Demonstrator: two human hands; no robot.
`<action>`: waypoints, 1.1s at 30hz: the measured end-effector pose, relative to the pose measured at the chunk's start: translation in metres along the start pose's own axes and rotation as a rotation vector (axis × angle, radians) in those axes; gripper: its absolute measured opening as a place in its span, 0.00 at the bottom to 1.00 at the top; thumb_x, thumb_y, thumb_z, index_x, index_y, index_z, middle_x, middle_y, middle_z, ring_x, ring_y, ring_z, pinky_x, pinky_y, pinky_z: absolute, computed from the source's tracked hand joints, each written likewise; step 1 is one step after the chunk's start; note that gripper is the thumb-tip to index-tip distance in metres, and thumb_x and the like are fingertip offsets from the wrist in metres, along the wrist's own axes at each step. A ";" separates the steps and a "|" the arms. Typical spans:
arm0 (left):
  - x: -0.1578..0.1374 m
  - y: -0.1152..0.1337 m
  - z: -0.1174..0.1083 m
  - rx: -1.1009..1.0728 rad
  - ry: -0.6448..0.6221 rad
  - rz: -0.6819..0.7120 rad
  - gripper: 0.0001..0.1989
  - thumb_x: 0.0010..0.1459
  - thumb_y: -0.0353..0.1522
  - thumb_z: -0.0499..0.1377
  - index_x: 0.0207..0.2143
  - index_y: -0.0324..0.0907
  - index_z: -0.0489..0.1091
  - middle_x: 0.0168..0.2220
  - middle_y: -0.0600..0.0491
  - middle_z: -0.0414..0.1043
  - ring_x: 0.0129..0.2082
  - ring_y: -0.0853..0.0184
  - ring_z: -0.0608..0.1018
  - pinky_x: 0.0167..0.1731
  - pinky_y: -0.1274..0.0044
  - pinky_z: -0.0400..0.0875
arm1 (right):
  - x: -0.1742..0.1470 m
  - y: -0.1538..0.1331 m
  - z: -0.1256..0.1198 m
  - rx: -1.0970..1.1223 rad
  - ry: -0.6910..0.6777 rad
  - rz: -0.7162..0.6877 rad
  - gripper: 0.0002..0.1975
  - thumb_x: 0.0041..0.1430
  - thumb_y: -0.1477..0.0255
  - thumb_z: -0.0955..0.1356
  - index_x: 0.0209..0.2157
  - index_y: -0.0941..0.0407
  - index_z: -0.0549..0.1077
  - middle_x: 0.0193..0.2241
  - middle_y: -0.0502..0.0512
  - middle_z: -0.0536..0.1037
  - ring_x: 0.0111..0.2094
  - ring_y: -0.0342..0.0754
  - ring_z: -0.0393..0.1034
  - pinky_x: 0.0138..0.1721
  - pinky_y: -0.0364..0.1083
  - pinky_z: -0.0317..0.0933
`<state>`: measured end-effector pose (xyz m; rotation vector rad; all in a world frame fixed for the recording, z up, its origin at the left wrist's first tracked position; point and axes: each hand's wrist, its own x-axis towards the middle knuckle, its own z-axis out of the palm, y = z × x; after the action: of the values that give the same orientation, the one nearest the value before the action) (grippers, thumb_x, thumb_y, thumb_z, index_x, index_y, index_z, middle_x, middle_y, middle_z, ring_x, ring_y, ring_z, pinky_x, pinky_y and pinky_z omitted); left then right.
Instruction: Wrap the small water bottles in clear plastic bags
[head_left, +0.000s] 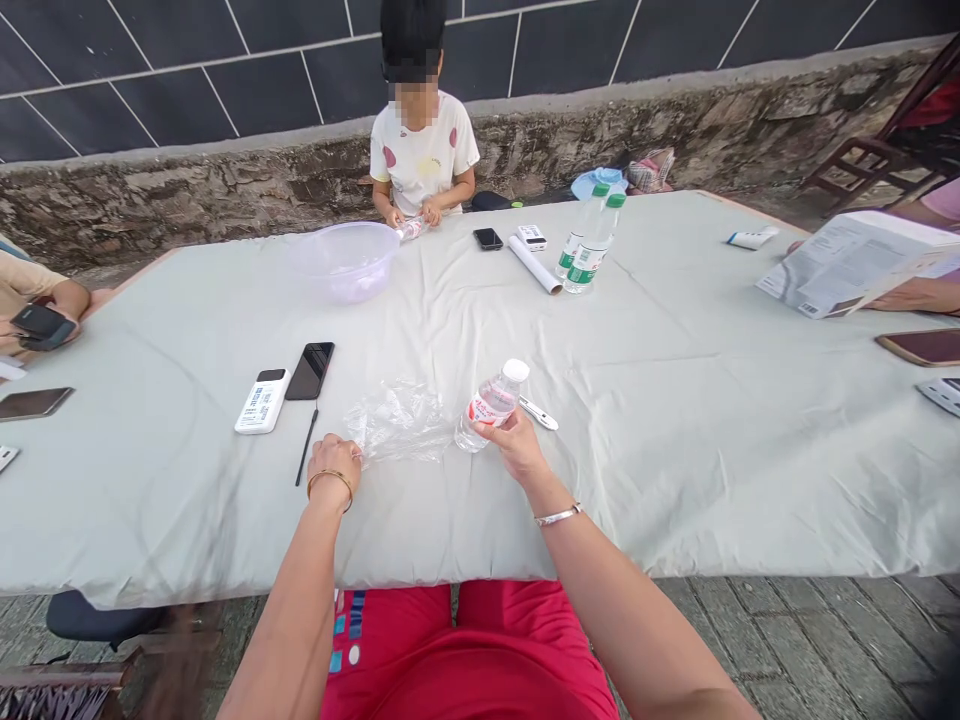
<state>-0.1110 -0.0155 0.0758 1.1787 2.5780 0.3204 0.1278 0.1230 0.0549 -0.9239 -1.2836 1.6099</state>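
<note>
Here at the lower centre of the frame, the right hand has its fingers wrapped around a small clear bottle, white-capped with a red-and-white label, right beside a slim white tool. Over to its left, the left hand is curled closed, fingertips pinching the near-left edge of a crumpled clear plastic bag spread across the middle, while a black phone and white power bank lie together at centre-left!
</note>
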 end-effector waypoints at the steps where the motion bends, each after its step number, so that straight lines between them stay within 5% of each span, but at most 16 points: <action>1: -0.002 0.003 -0.001 0.043 0.014 0.012 0.05 0.50 0.32 0.56 0.26 0.43 0.72 0.49 0.42 0.68 0.52 0.51 0.66 0.45 0.67 0.62 | 0.009 0.000 0.002 -0.036 0.066 -0.036 0.27 0.35 0.63 0.76 0.39 0.56 0.69 0.38 0.56 0.76 0.40 0.52 0.69 0.44 0.52 0.61; 3: -0.005 0.010 0.000 0.096 -0.001 0.045 0.06 0.52 0.33 0.55 0.28 0.44 0.71 0.49 0.43 0.69 0.50 0.53 0.68 0.45 0.67 0.62 | 0.027 -0.001 0.007 -0.113 0.162 -0.080 0.26 0.34 0.64 0.76 0.38 0.57 0.68 0.37 0.55 0.76 0.39 0.52 0.69 0.43 0.52 0.61; 7: -0.003 0.011 0.002 0.084 -0.112 0.023 0.07 0.54 0.34 0.52 0.28 0.46 0.69 0.31 0.48 0.75 0.32 0.59 0.76 0.32 0.72 0.64 | 0.048 -0.002 0.014 -0.108 0.176 -0.082 0.25 0.33 0.65 0.75 0.37 0.57 0.69 0.35 0.55 0.76 0.38 0.51 0.69 0.42 0.51 0.61; 11: -0.003 -0.002 0.002 0.084 -0.132 -0.018 0.04 0.51 0.32 0.54 0.24 0.45 0.66 0.27 0.49 0.75 0.29 0.60 0.75 0.28 0.75 0.63 | 0.052 -0.002 0.011 -0.042 0.195 -0.108 0.26 0.36 0.64 0.74 0.39 0.57 0.67 0.38 0.56 0.75 0.39 0.51 0.69 0.43 0.52 0.61; 18: -0.022 0.026 0.009 -0.029 -0.162 0.118 0.04 0.49 0.31 0.55 0.24 0.46 0.68 0.26 0.50 0.74 0.28 0.61 0.74 0.28 0.74 0.62 | 0.060 0.001 0.009 -0.496 0.223 -0.225 0.33 0.39 0.65 0.72 0.51 0.55 0.64 0.47 0.58 0.70 0.48 0.54 0.63 0.50 0.55 0.57; 22: -0.029 0.043 0.006 -0.100 -0.193 0.181 0.05 0.46 0.29 0.57 0.19 0.45 0.67 0.22 0.50 0.72 0.27 0.60 0.74 0.29 0.73 0.63 | 0.044 -0.005 0.005 -0.557 0.248 -0.230 0.41 0.41 0.62 0.72 0.57 0.55 0.56 0.52 0.62 0.66 0.52 0.57 0.60 0.53 0.57 0.54; 25: -0.039 0.051 0.005 -0.152 -0.261 0.231 0.09 0.43 0.28 0.58 0.14 0.45 0.64 0.18 0.51 0.69 0.25 0.61 0.73 0.29 0.73 0.64 | 0.005 -0.023 0.009 -0.553 0.351 -0.324 0.33 0.50 0.59 0.68 0.56 0.56 0.60 0.52 0.64 0.66 0.53 0.57 0.59 0.53 0.58 0.54; 26: -0.044 0.054 0.004 -0.171 -0.294 0.258 0.09 0.42 0.28 0.58 0.13 0.45 0.64 0.18 0.51 0.69 0.24 0.61 0.73 0.29 0.73 0.64 | -0.010 -0.030 0.013 -0.522 0.305 -0.361 0.27 0.54 0.59 0.65 0.53 0.55 0.63 0.50 0.63 0.68 0.51 0.56 0.61 0.53 0.57 0.56; 28: -0.055 0.062 0.000 -0.214 -0.387 0.336 0.09 0.42 0.28 0.59 0.13 0.45 0.65 0.18 0.52 0.70 0.24 0.62 0.73 0.27 0.74 0.64 | -0.036 -0.043 0.027 -0.414 -0.077 -0.363 0.21 0.58 0.56 0.62 0.47 0.54 0.69 0.45 0.60 0.72 0.47 0.54 0.65 0.50 0.53 0.59; 31: -0.066 0.074 -0.013 -0.453 -0.697 0.496 0.05 0.46 0.33 0.60 0.19 0.46 0.70 0.22 0.52 0.75 0.25 0.63 0.75 0.28 0.75 0.67 | -0.054 -0.050 0.049 -0.216 -0.660 -0.161 0.30 0.59 0.48 0.55 0.47 0.54 0.71 0.41 0.57 0.75 0.44 0.52 0.68 0.48 0.51 0.60; 33: -0.065 0.076 -0.022 -0.718 -0.838 0.496 0.08 0.49 0.38 0.59 0.23 0.44 0.72 0.25 0.50 0.76 0.26 0.64 0.75 0.28 0.74 0.68 | -0.053 -0.042 0.056 -0.117 -0.788 0.042 0.37 0.58 0.44 0.49 0.44 0.56 0.72 0.35 0.56 0.77 0.37 0.51 0.71 0.42 0.50 0.63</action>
<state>-0.0249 -0.0185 0.1314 1.2613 1.2751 0.6206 0.1023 0.0586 0.1088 -0.3667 -1.9024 2.0408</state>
